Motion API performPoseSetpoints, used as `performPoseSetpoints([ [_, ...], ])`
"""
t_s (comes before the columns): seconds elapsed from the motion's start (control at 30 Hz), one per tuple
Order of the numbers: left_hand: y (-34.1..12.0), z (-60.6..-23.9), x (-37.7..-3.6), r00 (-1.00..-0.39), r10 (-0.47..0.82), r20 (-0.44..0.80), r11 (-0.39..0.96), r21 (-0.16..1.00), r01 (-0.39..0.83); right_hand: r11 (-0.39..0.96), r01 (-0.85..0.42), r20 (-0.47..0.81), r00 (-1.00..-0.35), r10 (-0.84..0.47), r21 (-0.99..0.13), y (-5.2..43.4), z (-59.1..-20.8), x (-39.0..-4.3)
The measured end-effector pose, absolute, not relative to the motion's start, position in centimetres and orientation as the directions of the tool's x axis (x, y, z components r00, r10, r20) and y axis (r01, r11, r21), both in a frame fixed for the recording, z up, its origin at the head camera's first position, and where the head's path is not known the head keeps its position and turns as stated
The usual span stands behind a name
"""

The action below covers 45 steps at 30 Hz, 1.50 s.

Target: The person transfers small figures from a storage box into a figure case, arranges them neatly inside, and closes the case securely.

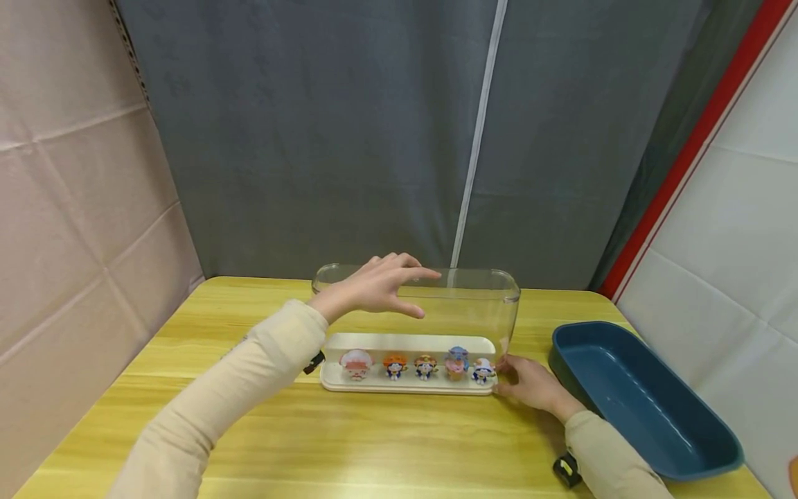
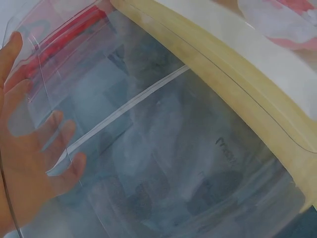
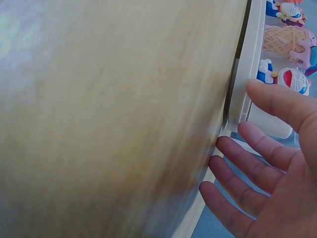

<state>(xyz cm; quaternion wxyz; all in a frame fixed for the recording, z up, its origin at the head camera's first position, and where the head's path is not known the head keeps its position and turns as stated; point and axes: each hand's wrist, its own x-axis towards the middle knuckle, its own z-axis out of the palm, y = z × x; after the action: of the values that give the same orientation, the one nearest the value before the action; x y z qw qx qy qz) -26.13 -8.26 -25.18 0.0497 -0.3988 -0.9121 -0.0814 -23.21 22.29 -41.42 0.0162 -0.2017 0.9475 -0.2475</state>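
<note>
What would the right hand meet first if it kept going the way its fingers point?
Most likely the right end of the cream display base. The right hand lies open on the table, fingers pointing left, their tips at or almost at that end, below the clear cover. Contact itself is unclear.

Left hand [image 2: 29, 163] behind clear cover [image 2: 163, 163] (fingers spread).

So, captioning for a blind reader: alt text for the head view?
A person's left hand rests on a clear plastic cover over five small cartoon figurines on a cream base; the right hand touches its end.
</note>
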Motion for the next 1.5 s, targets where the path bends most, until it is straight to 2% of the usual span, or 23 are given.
performPoseSetpoints([
  [1.5,-7.8,-28.4,-26.3,-0.670,0.728,0.144,0.663,0.100,0.742,0.795,-0.389,0.083,-0.914,-0.398,-0.465,22.4,-41.6,-23.3],
])
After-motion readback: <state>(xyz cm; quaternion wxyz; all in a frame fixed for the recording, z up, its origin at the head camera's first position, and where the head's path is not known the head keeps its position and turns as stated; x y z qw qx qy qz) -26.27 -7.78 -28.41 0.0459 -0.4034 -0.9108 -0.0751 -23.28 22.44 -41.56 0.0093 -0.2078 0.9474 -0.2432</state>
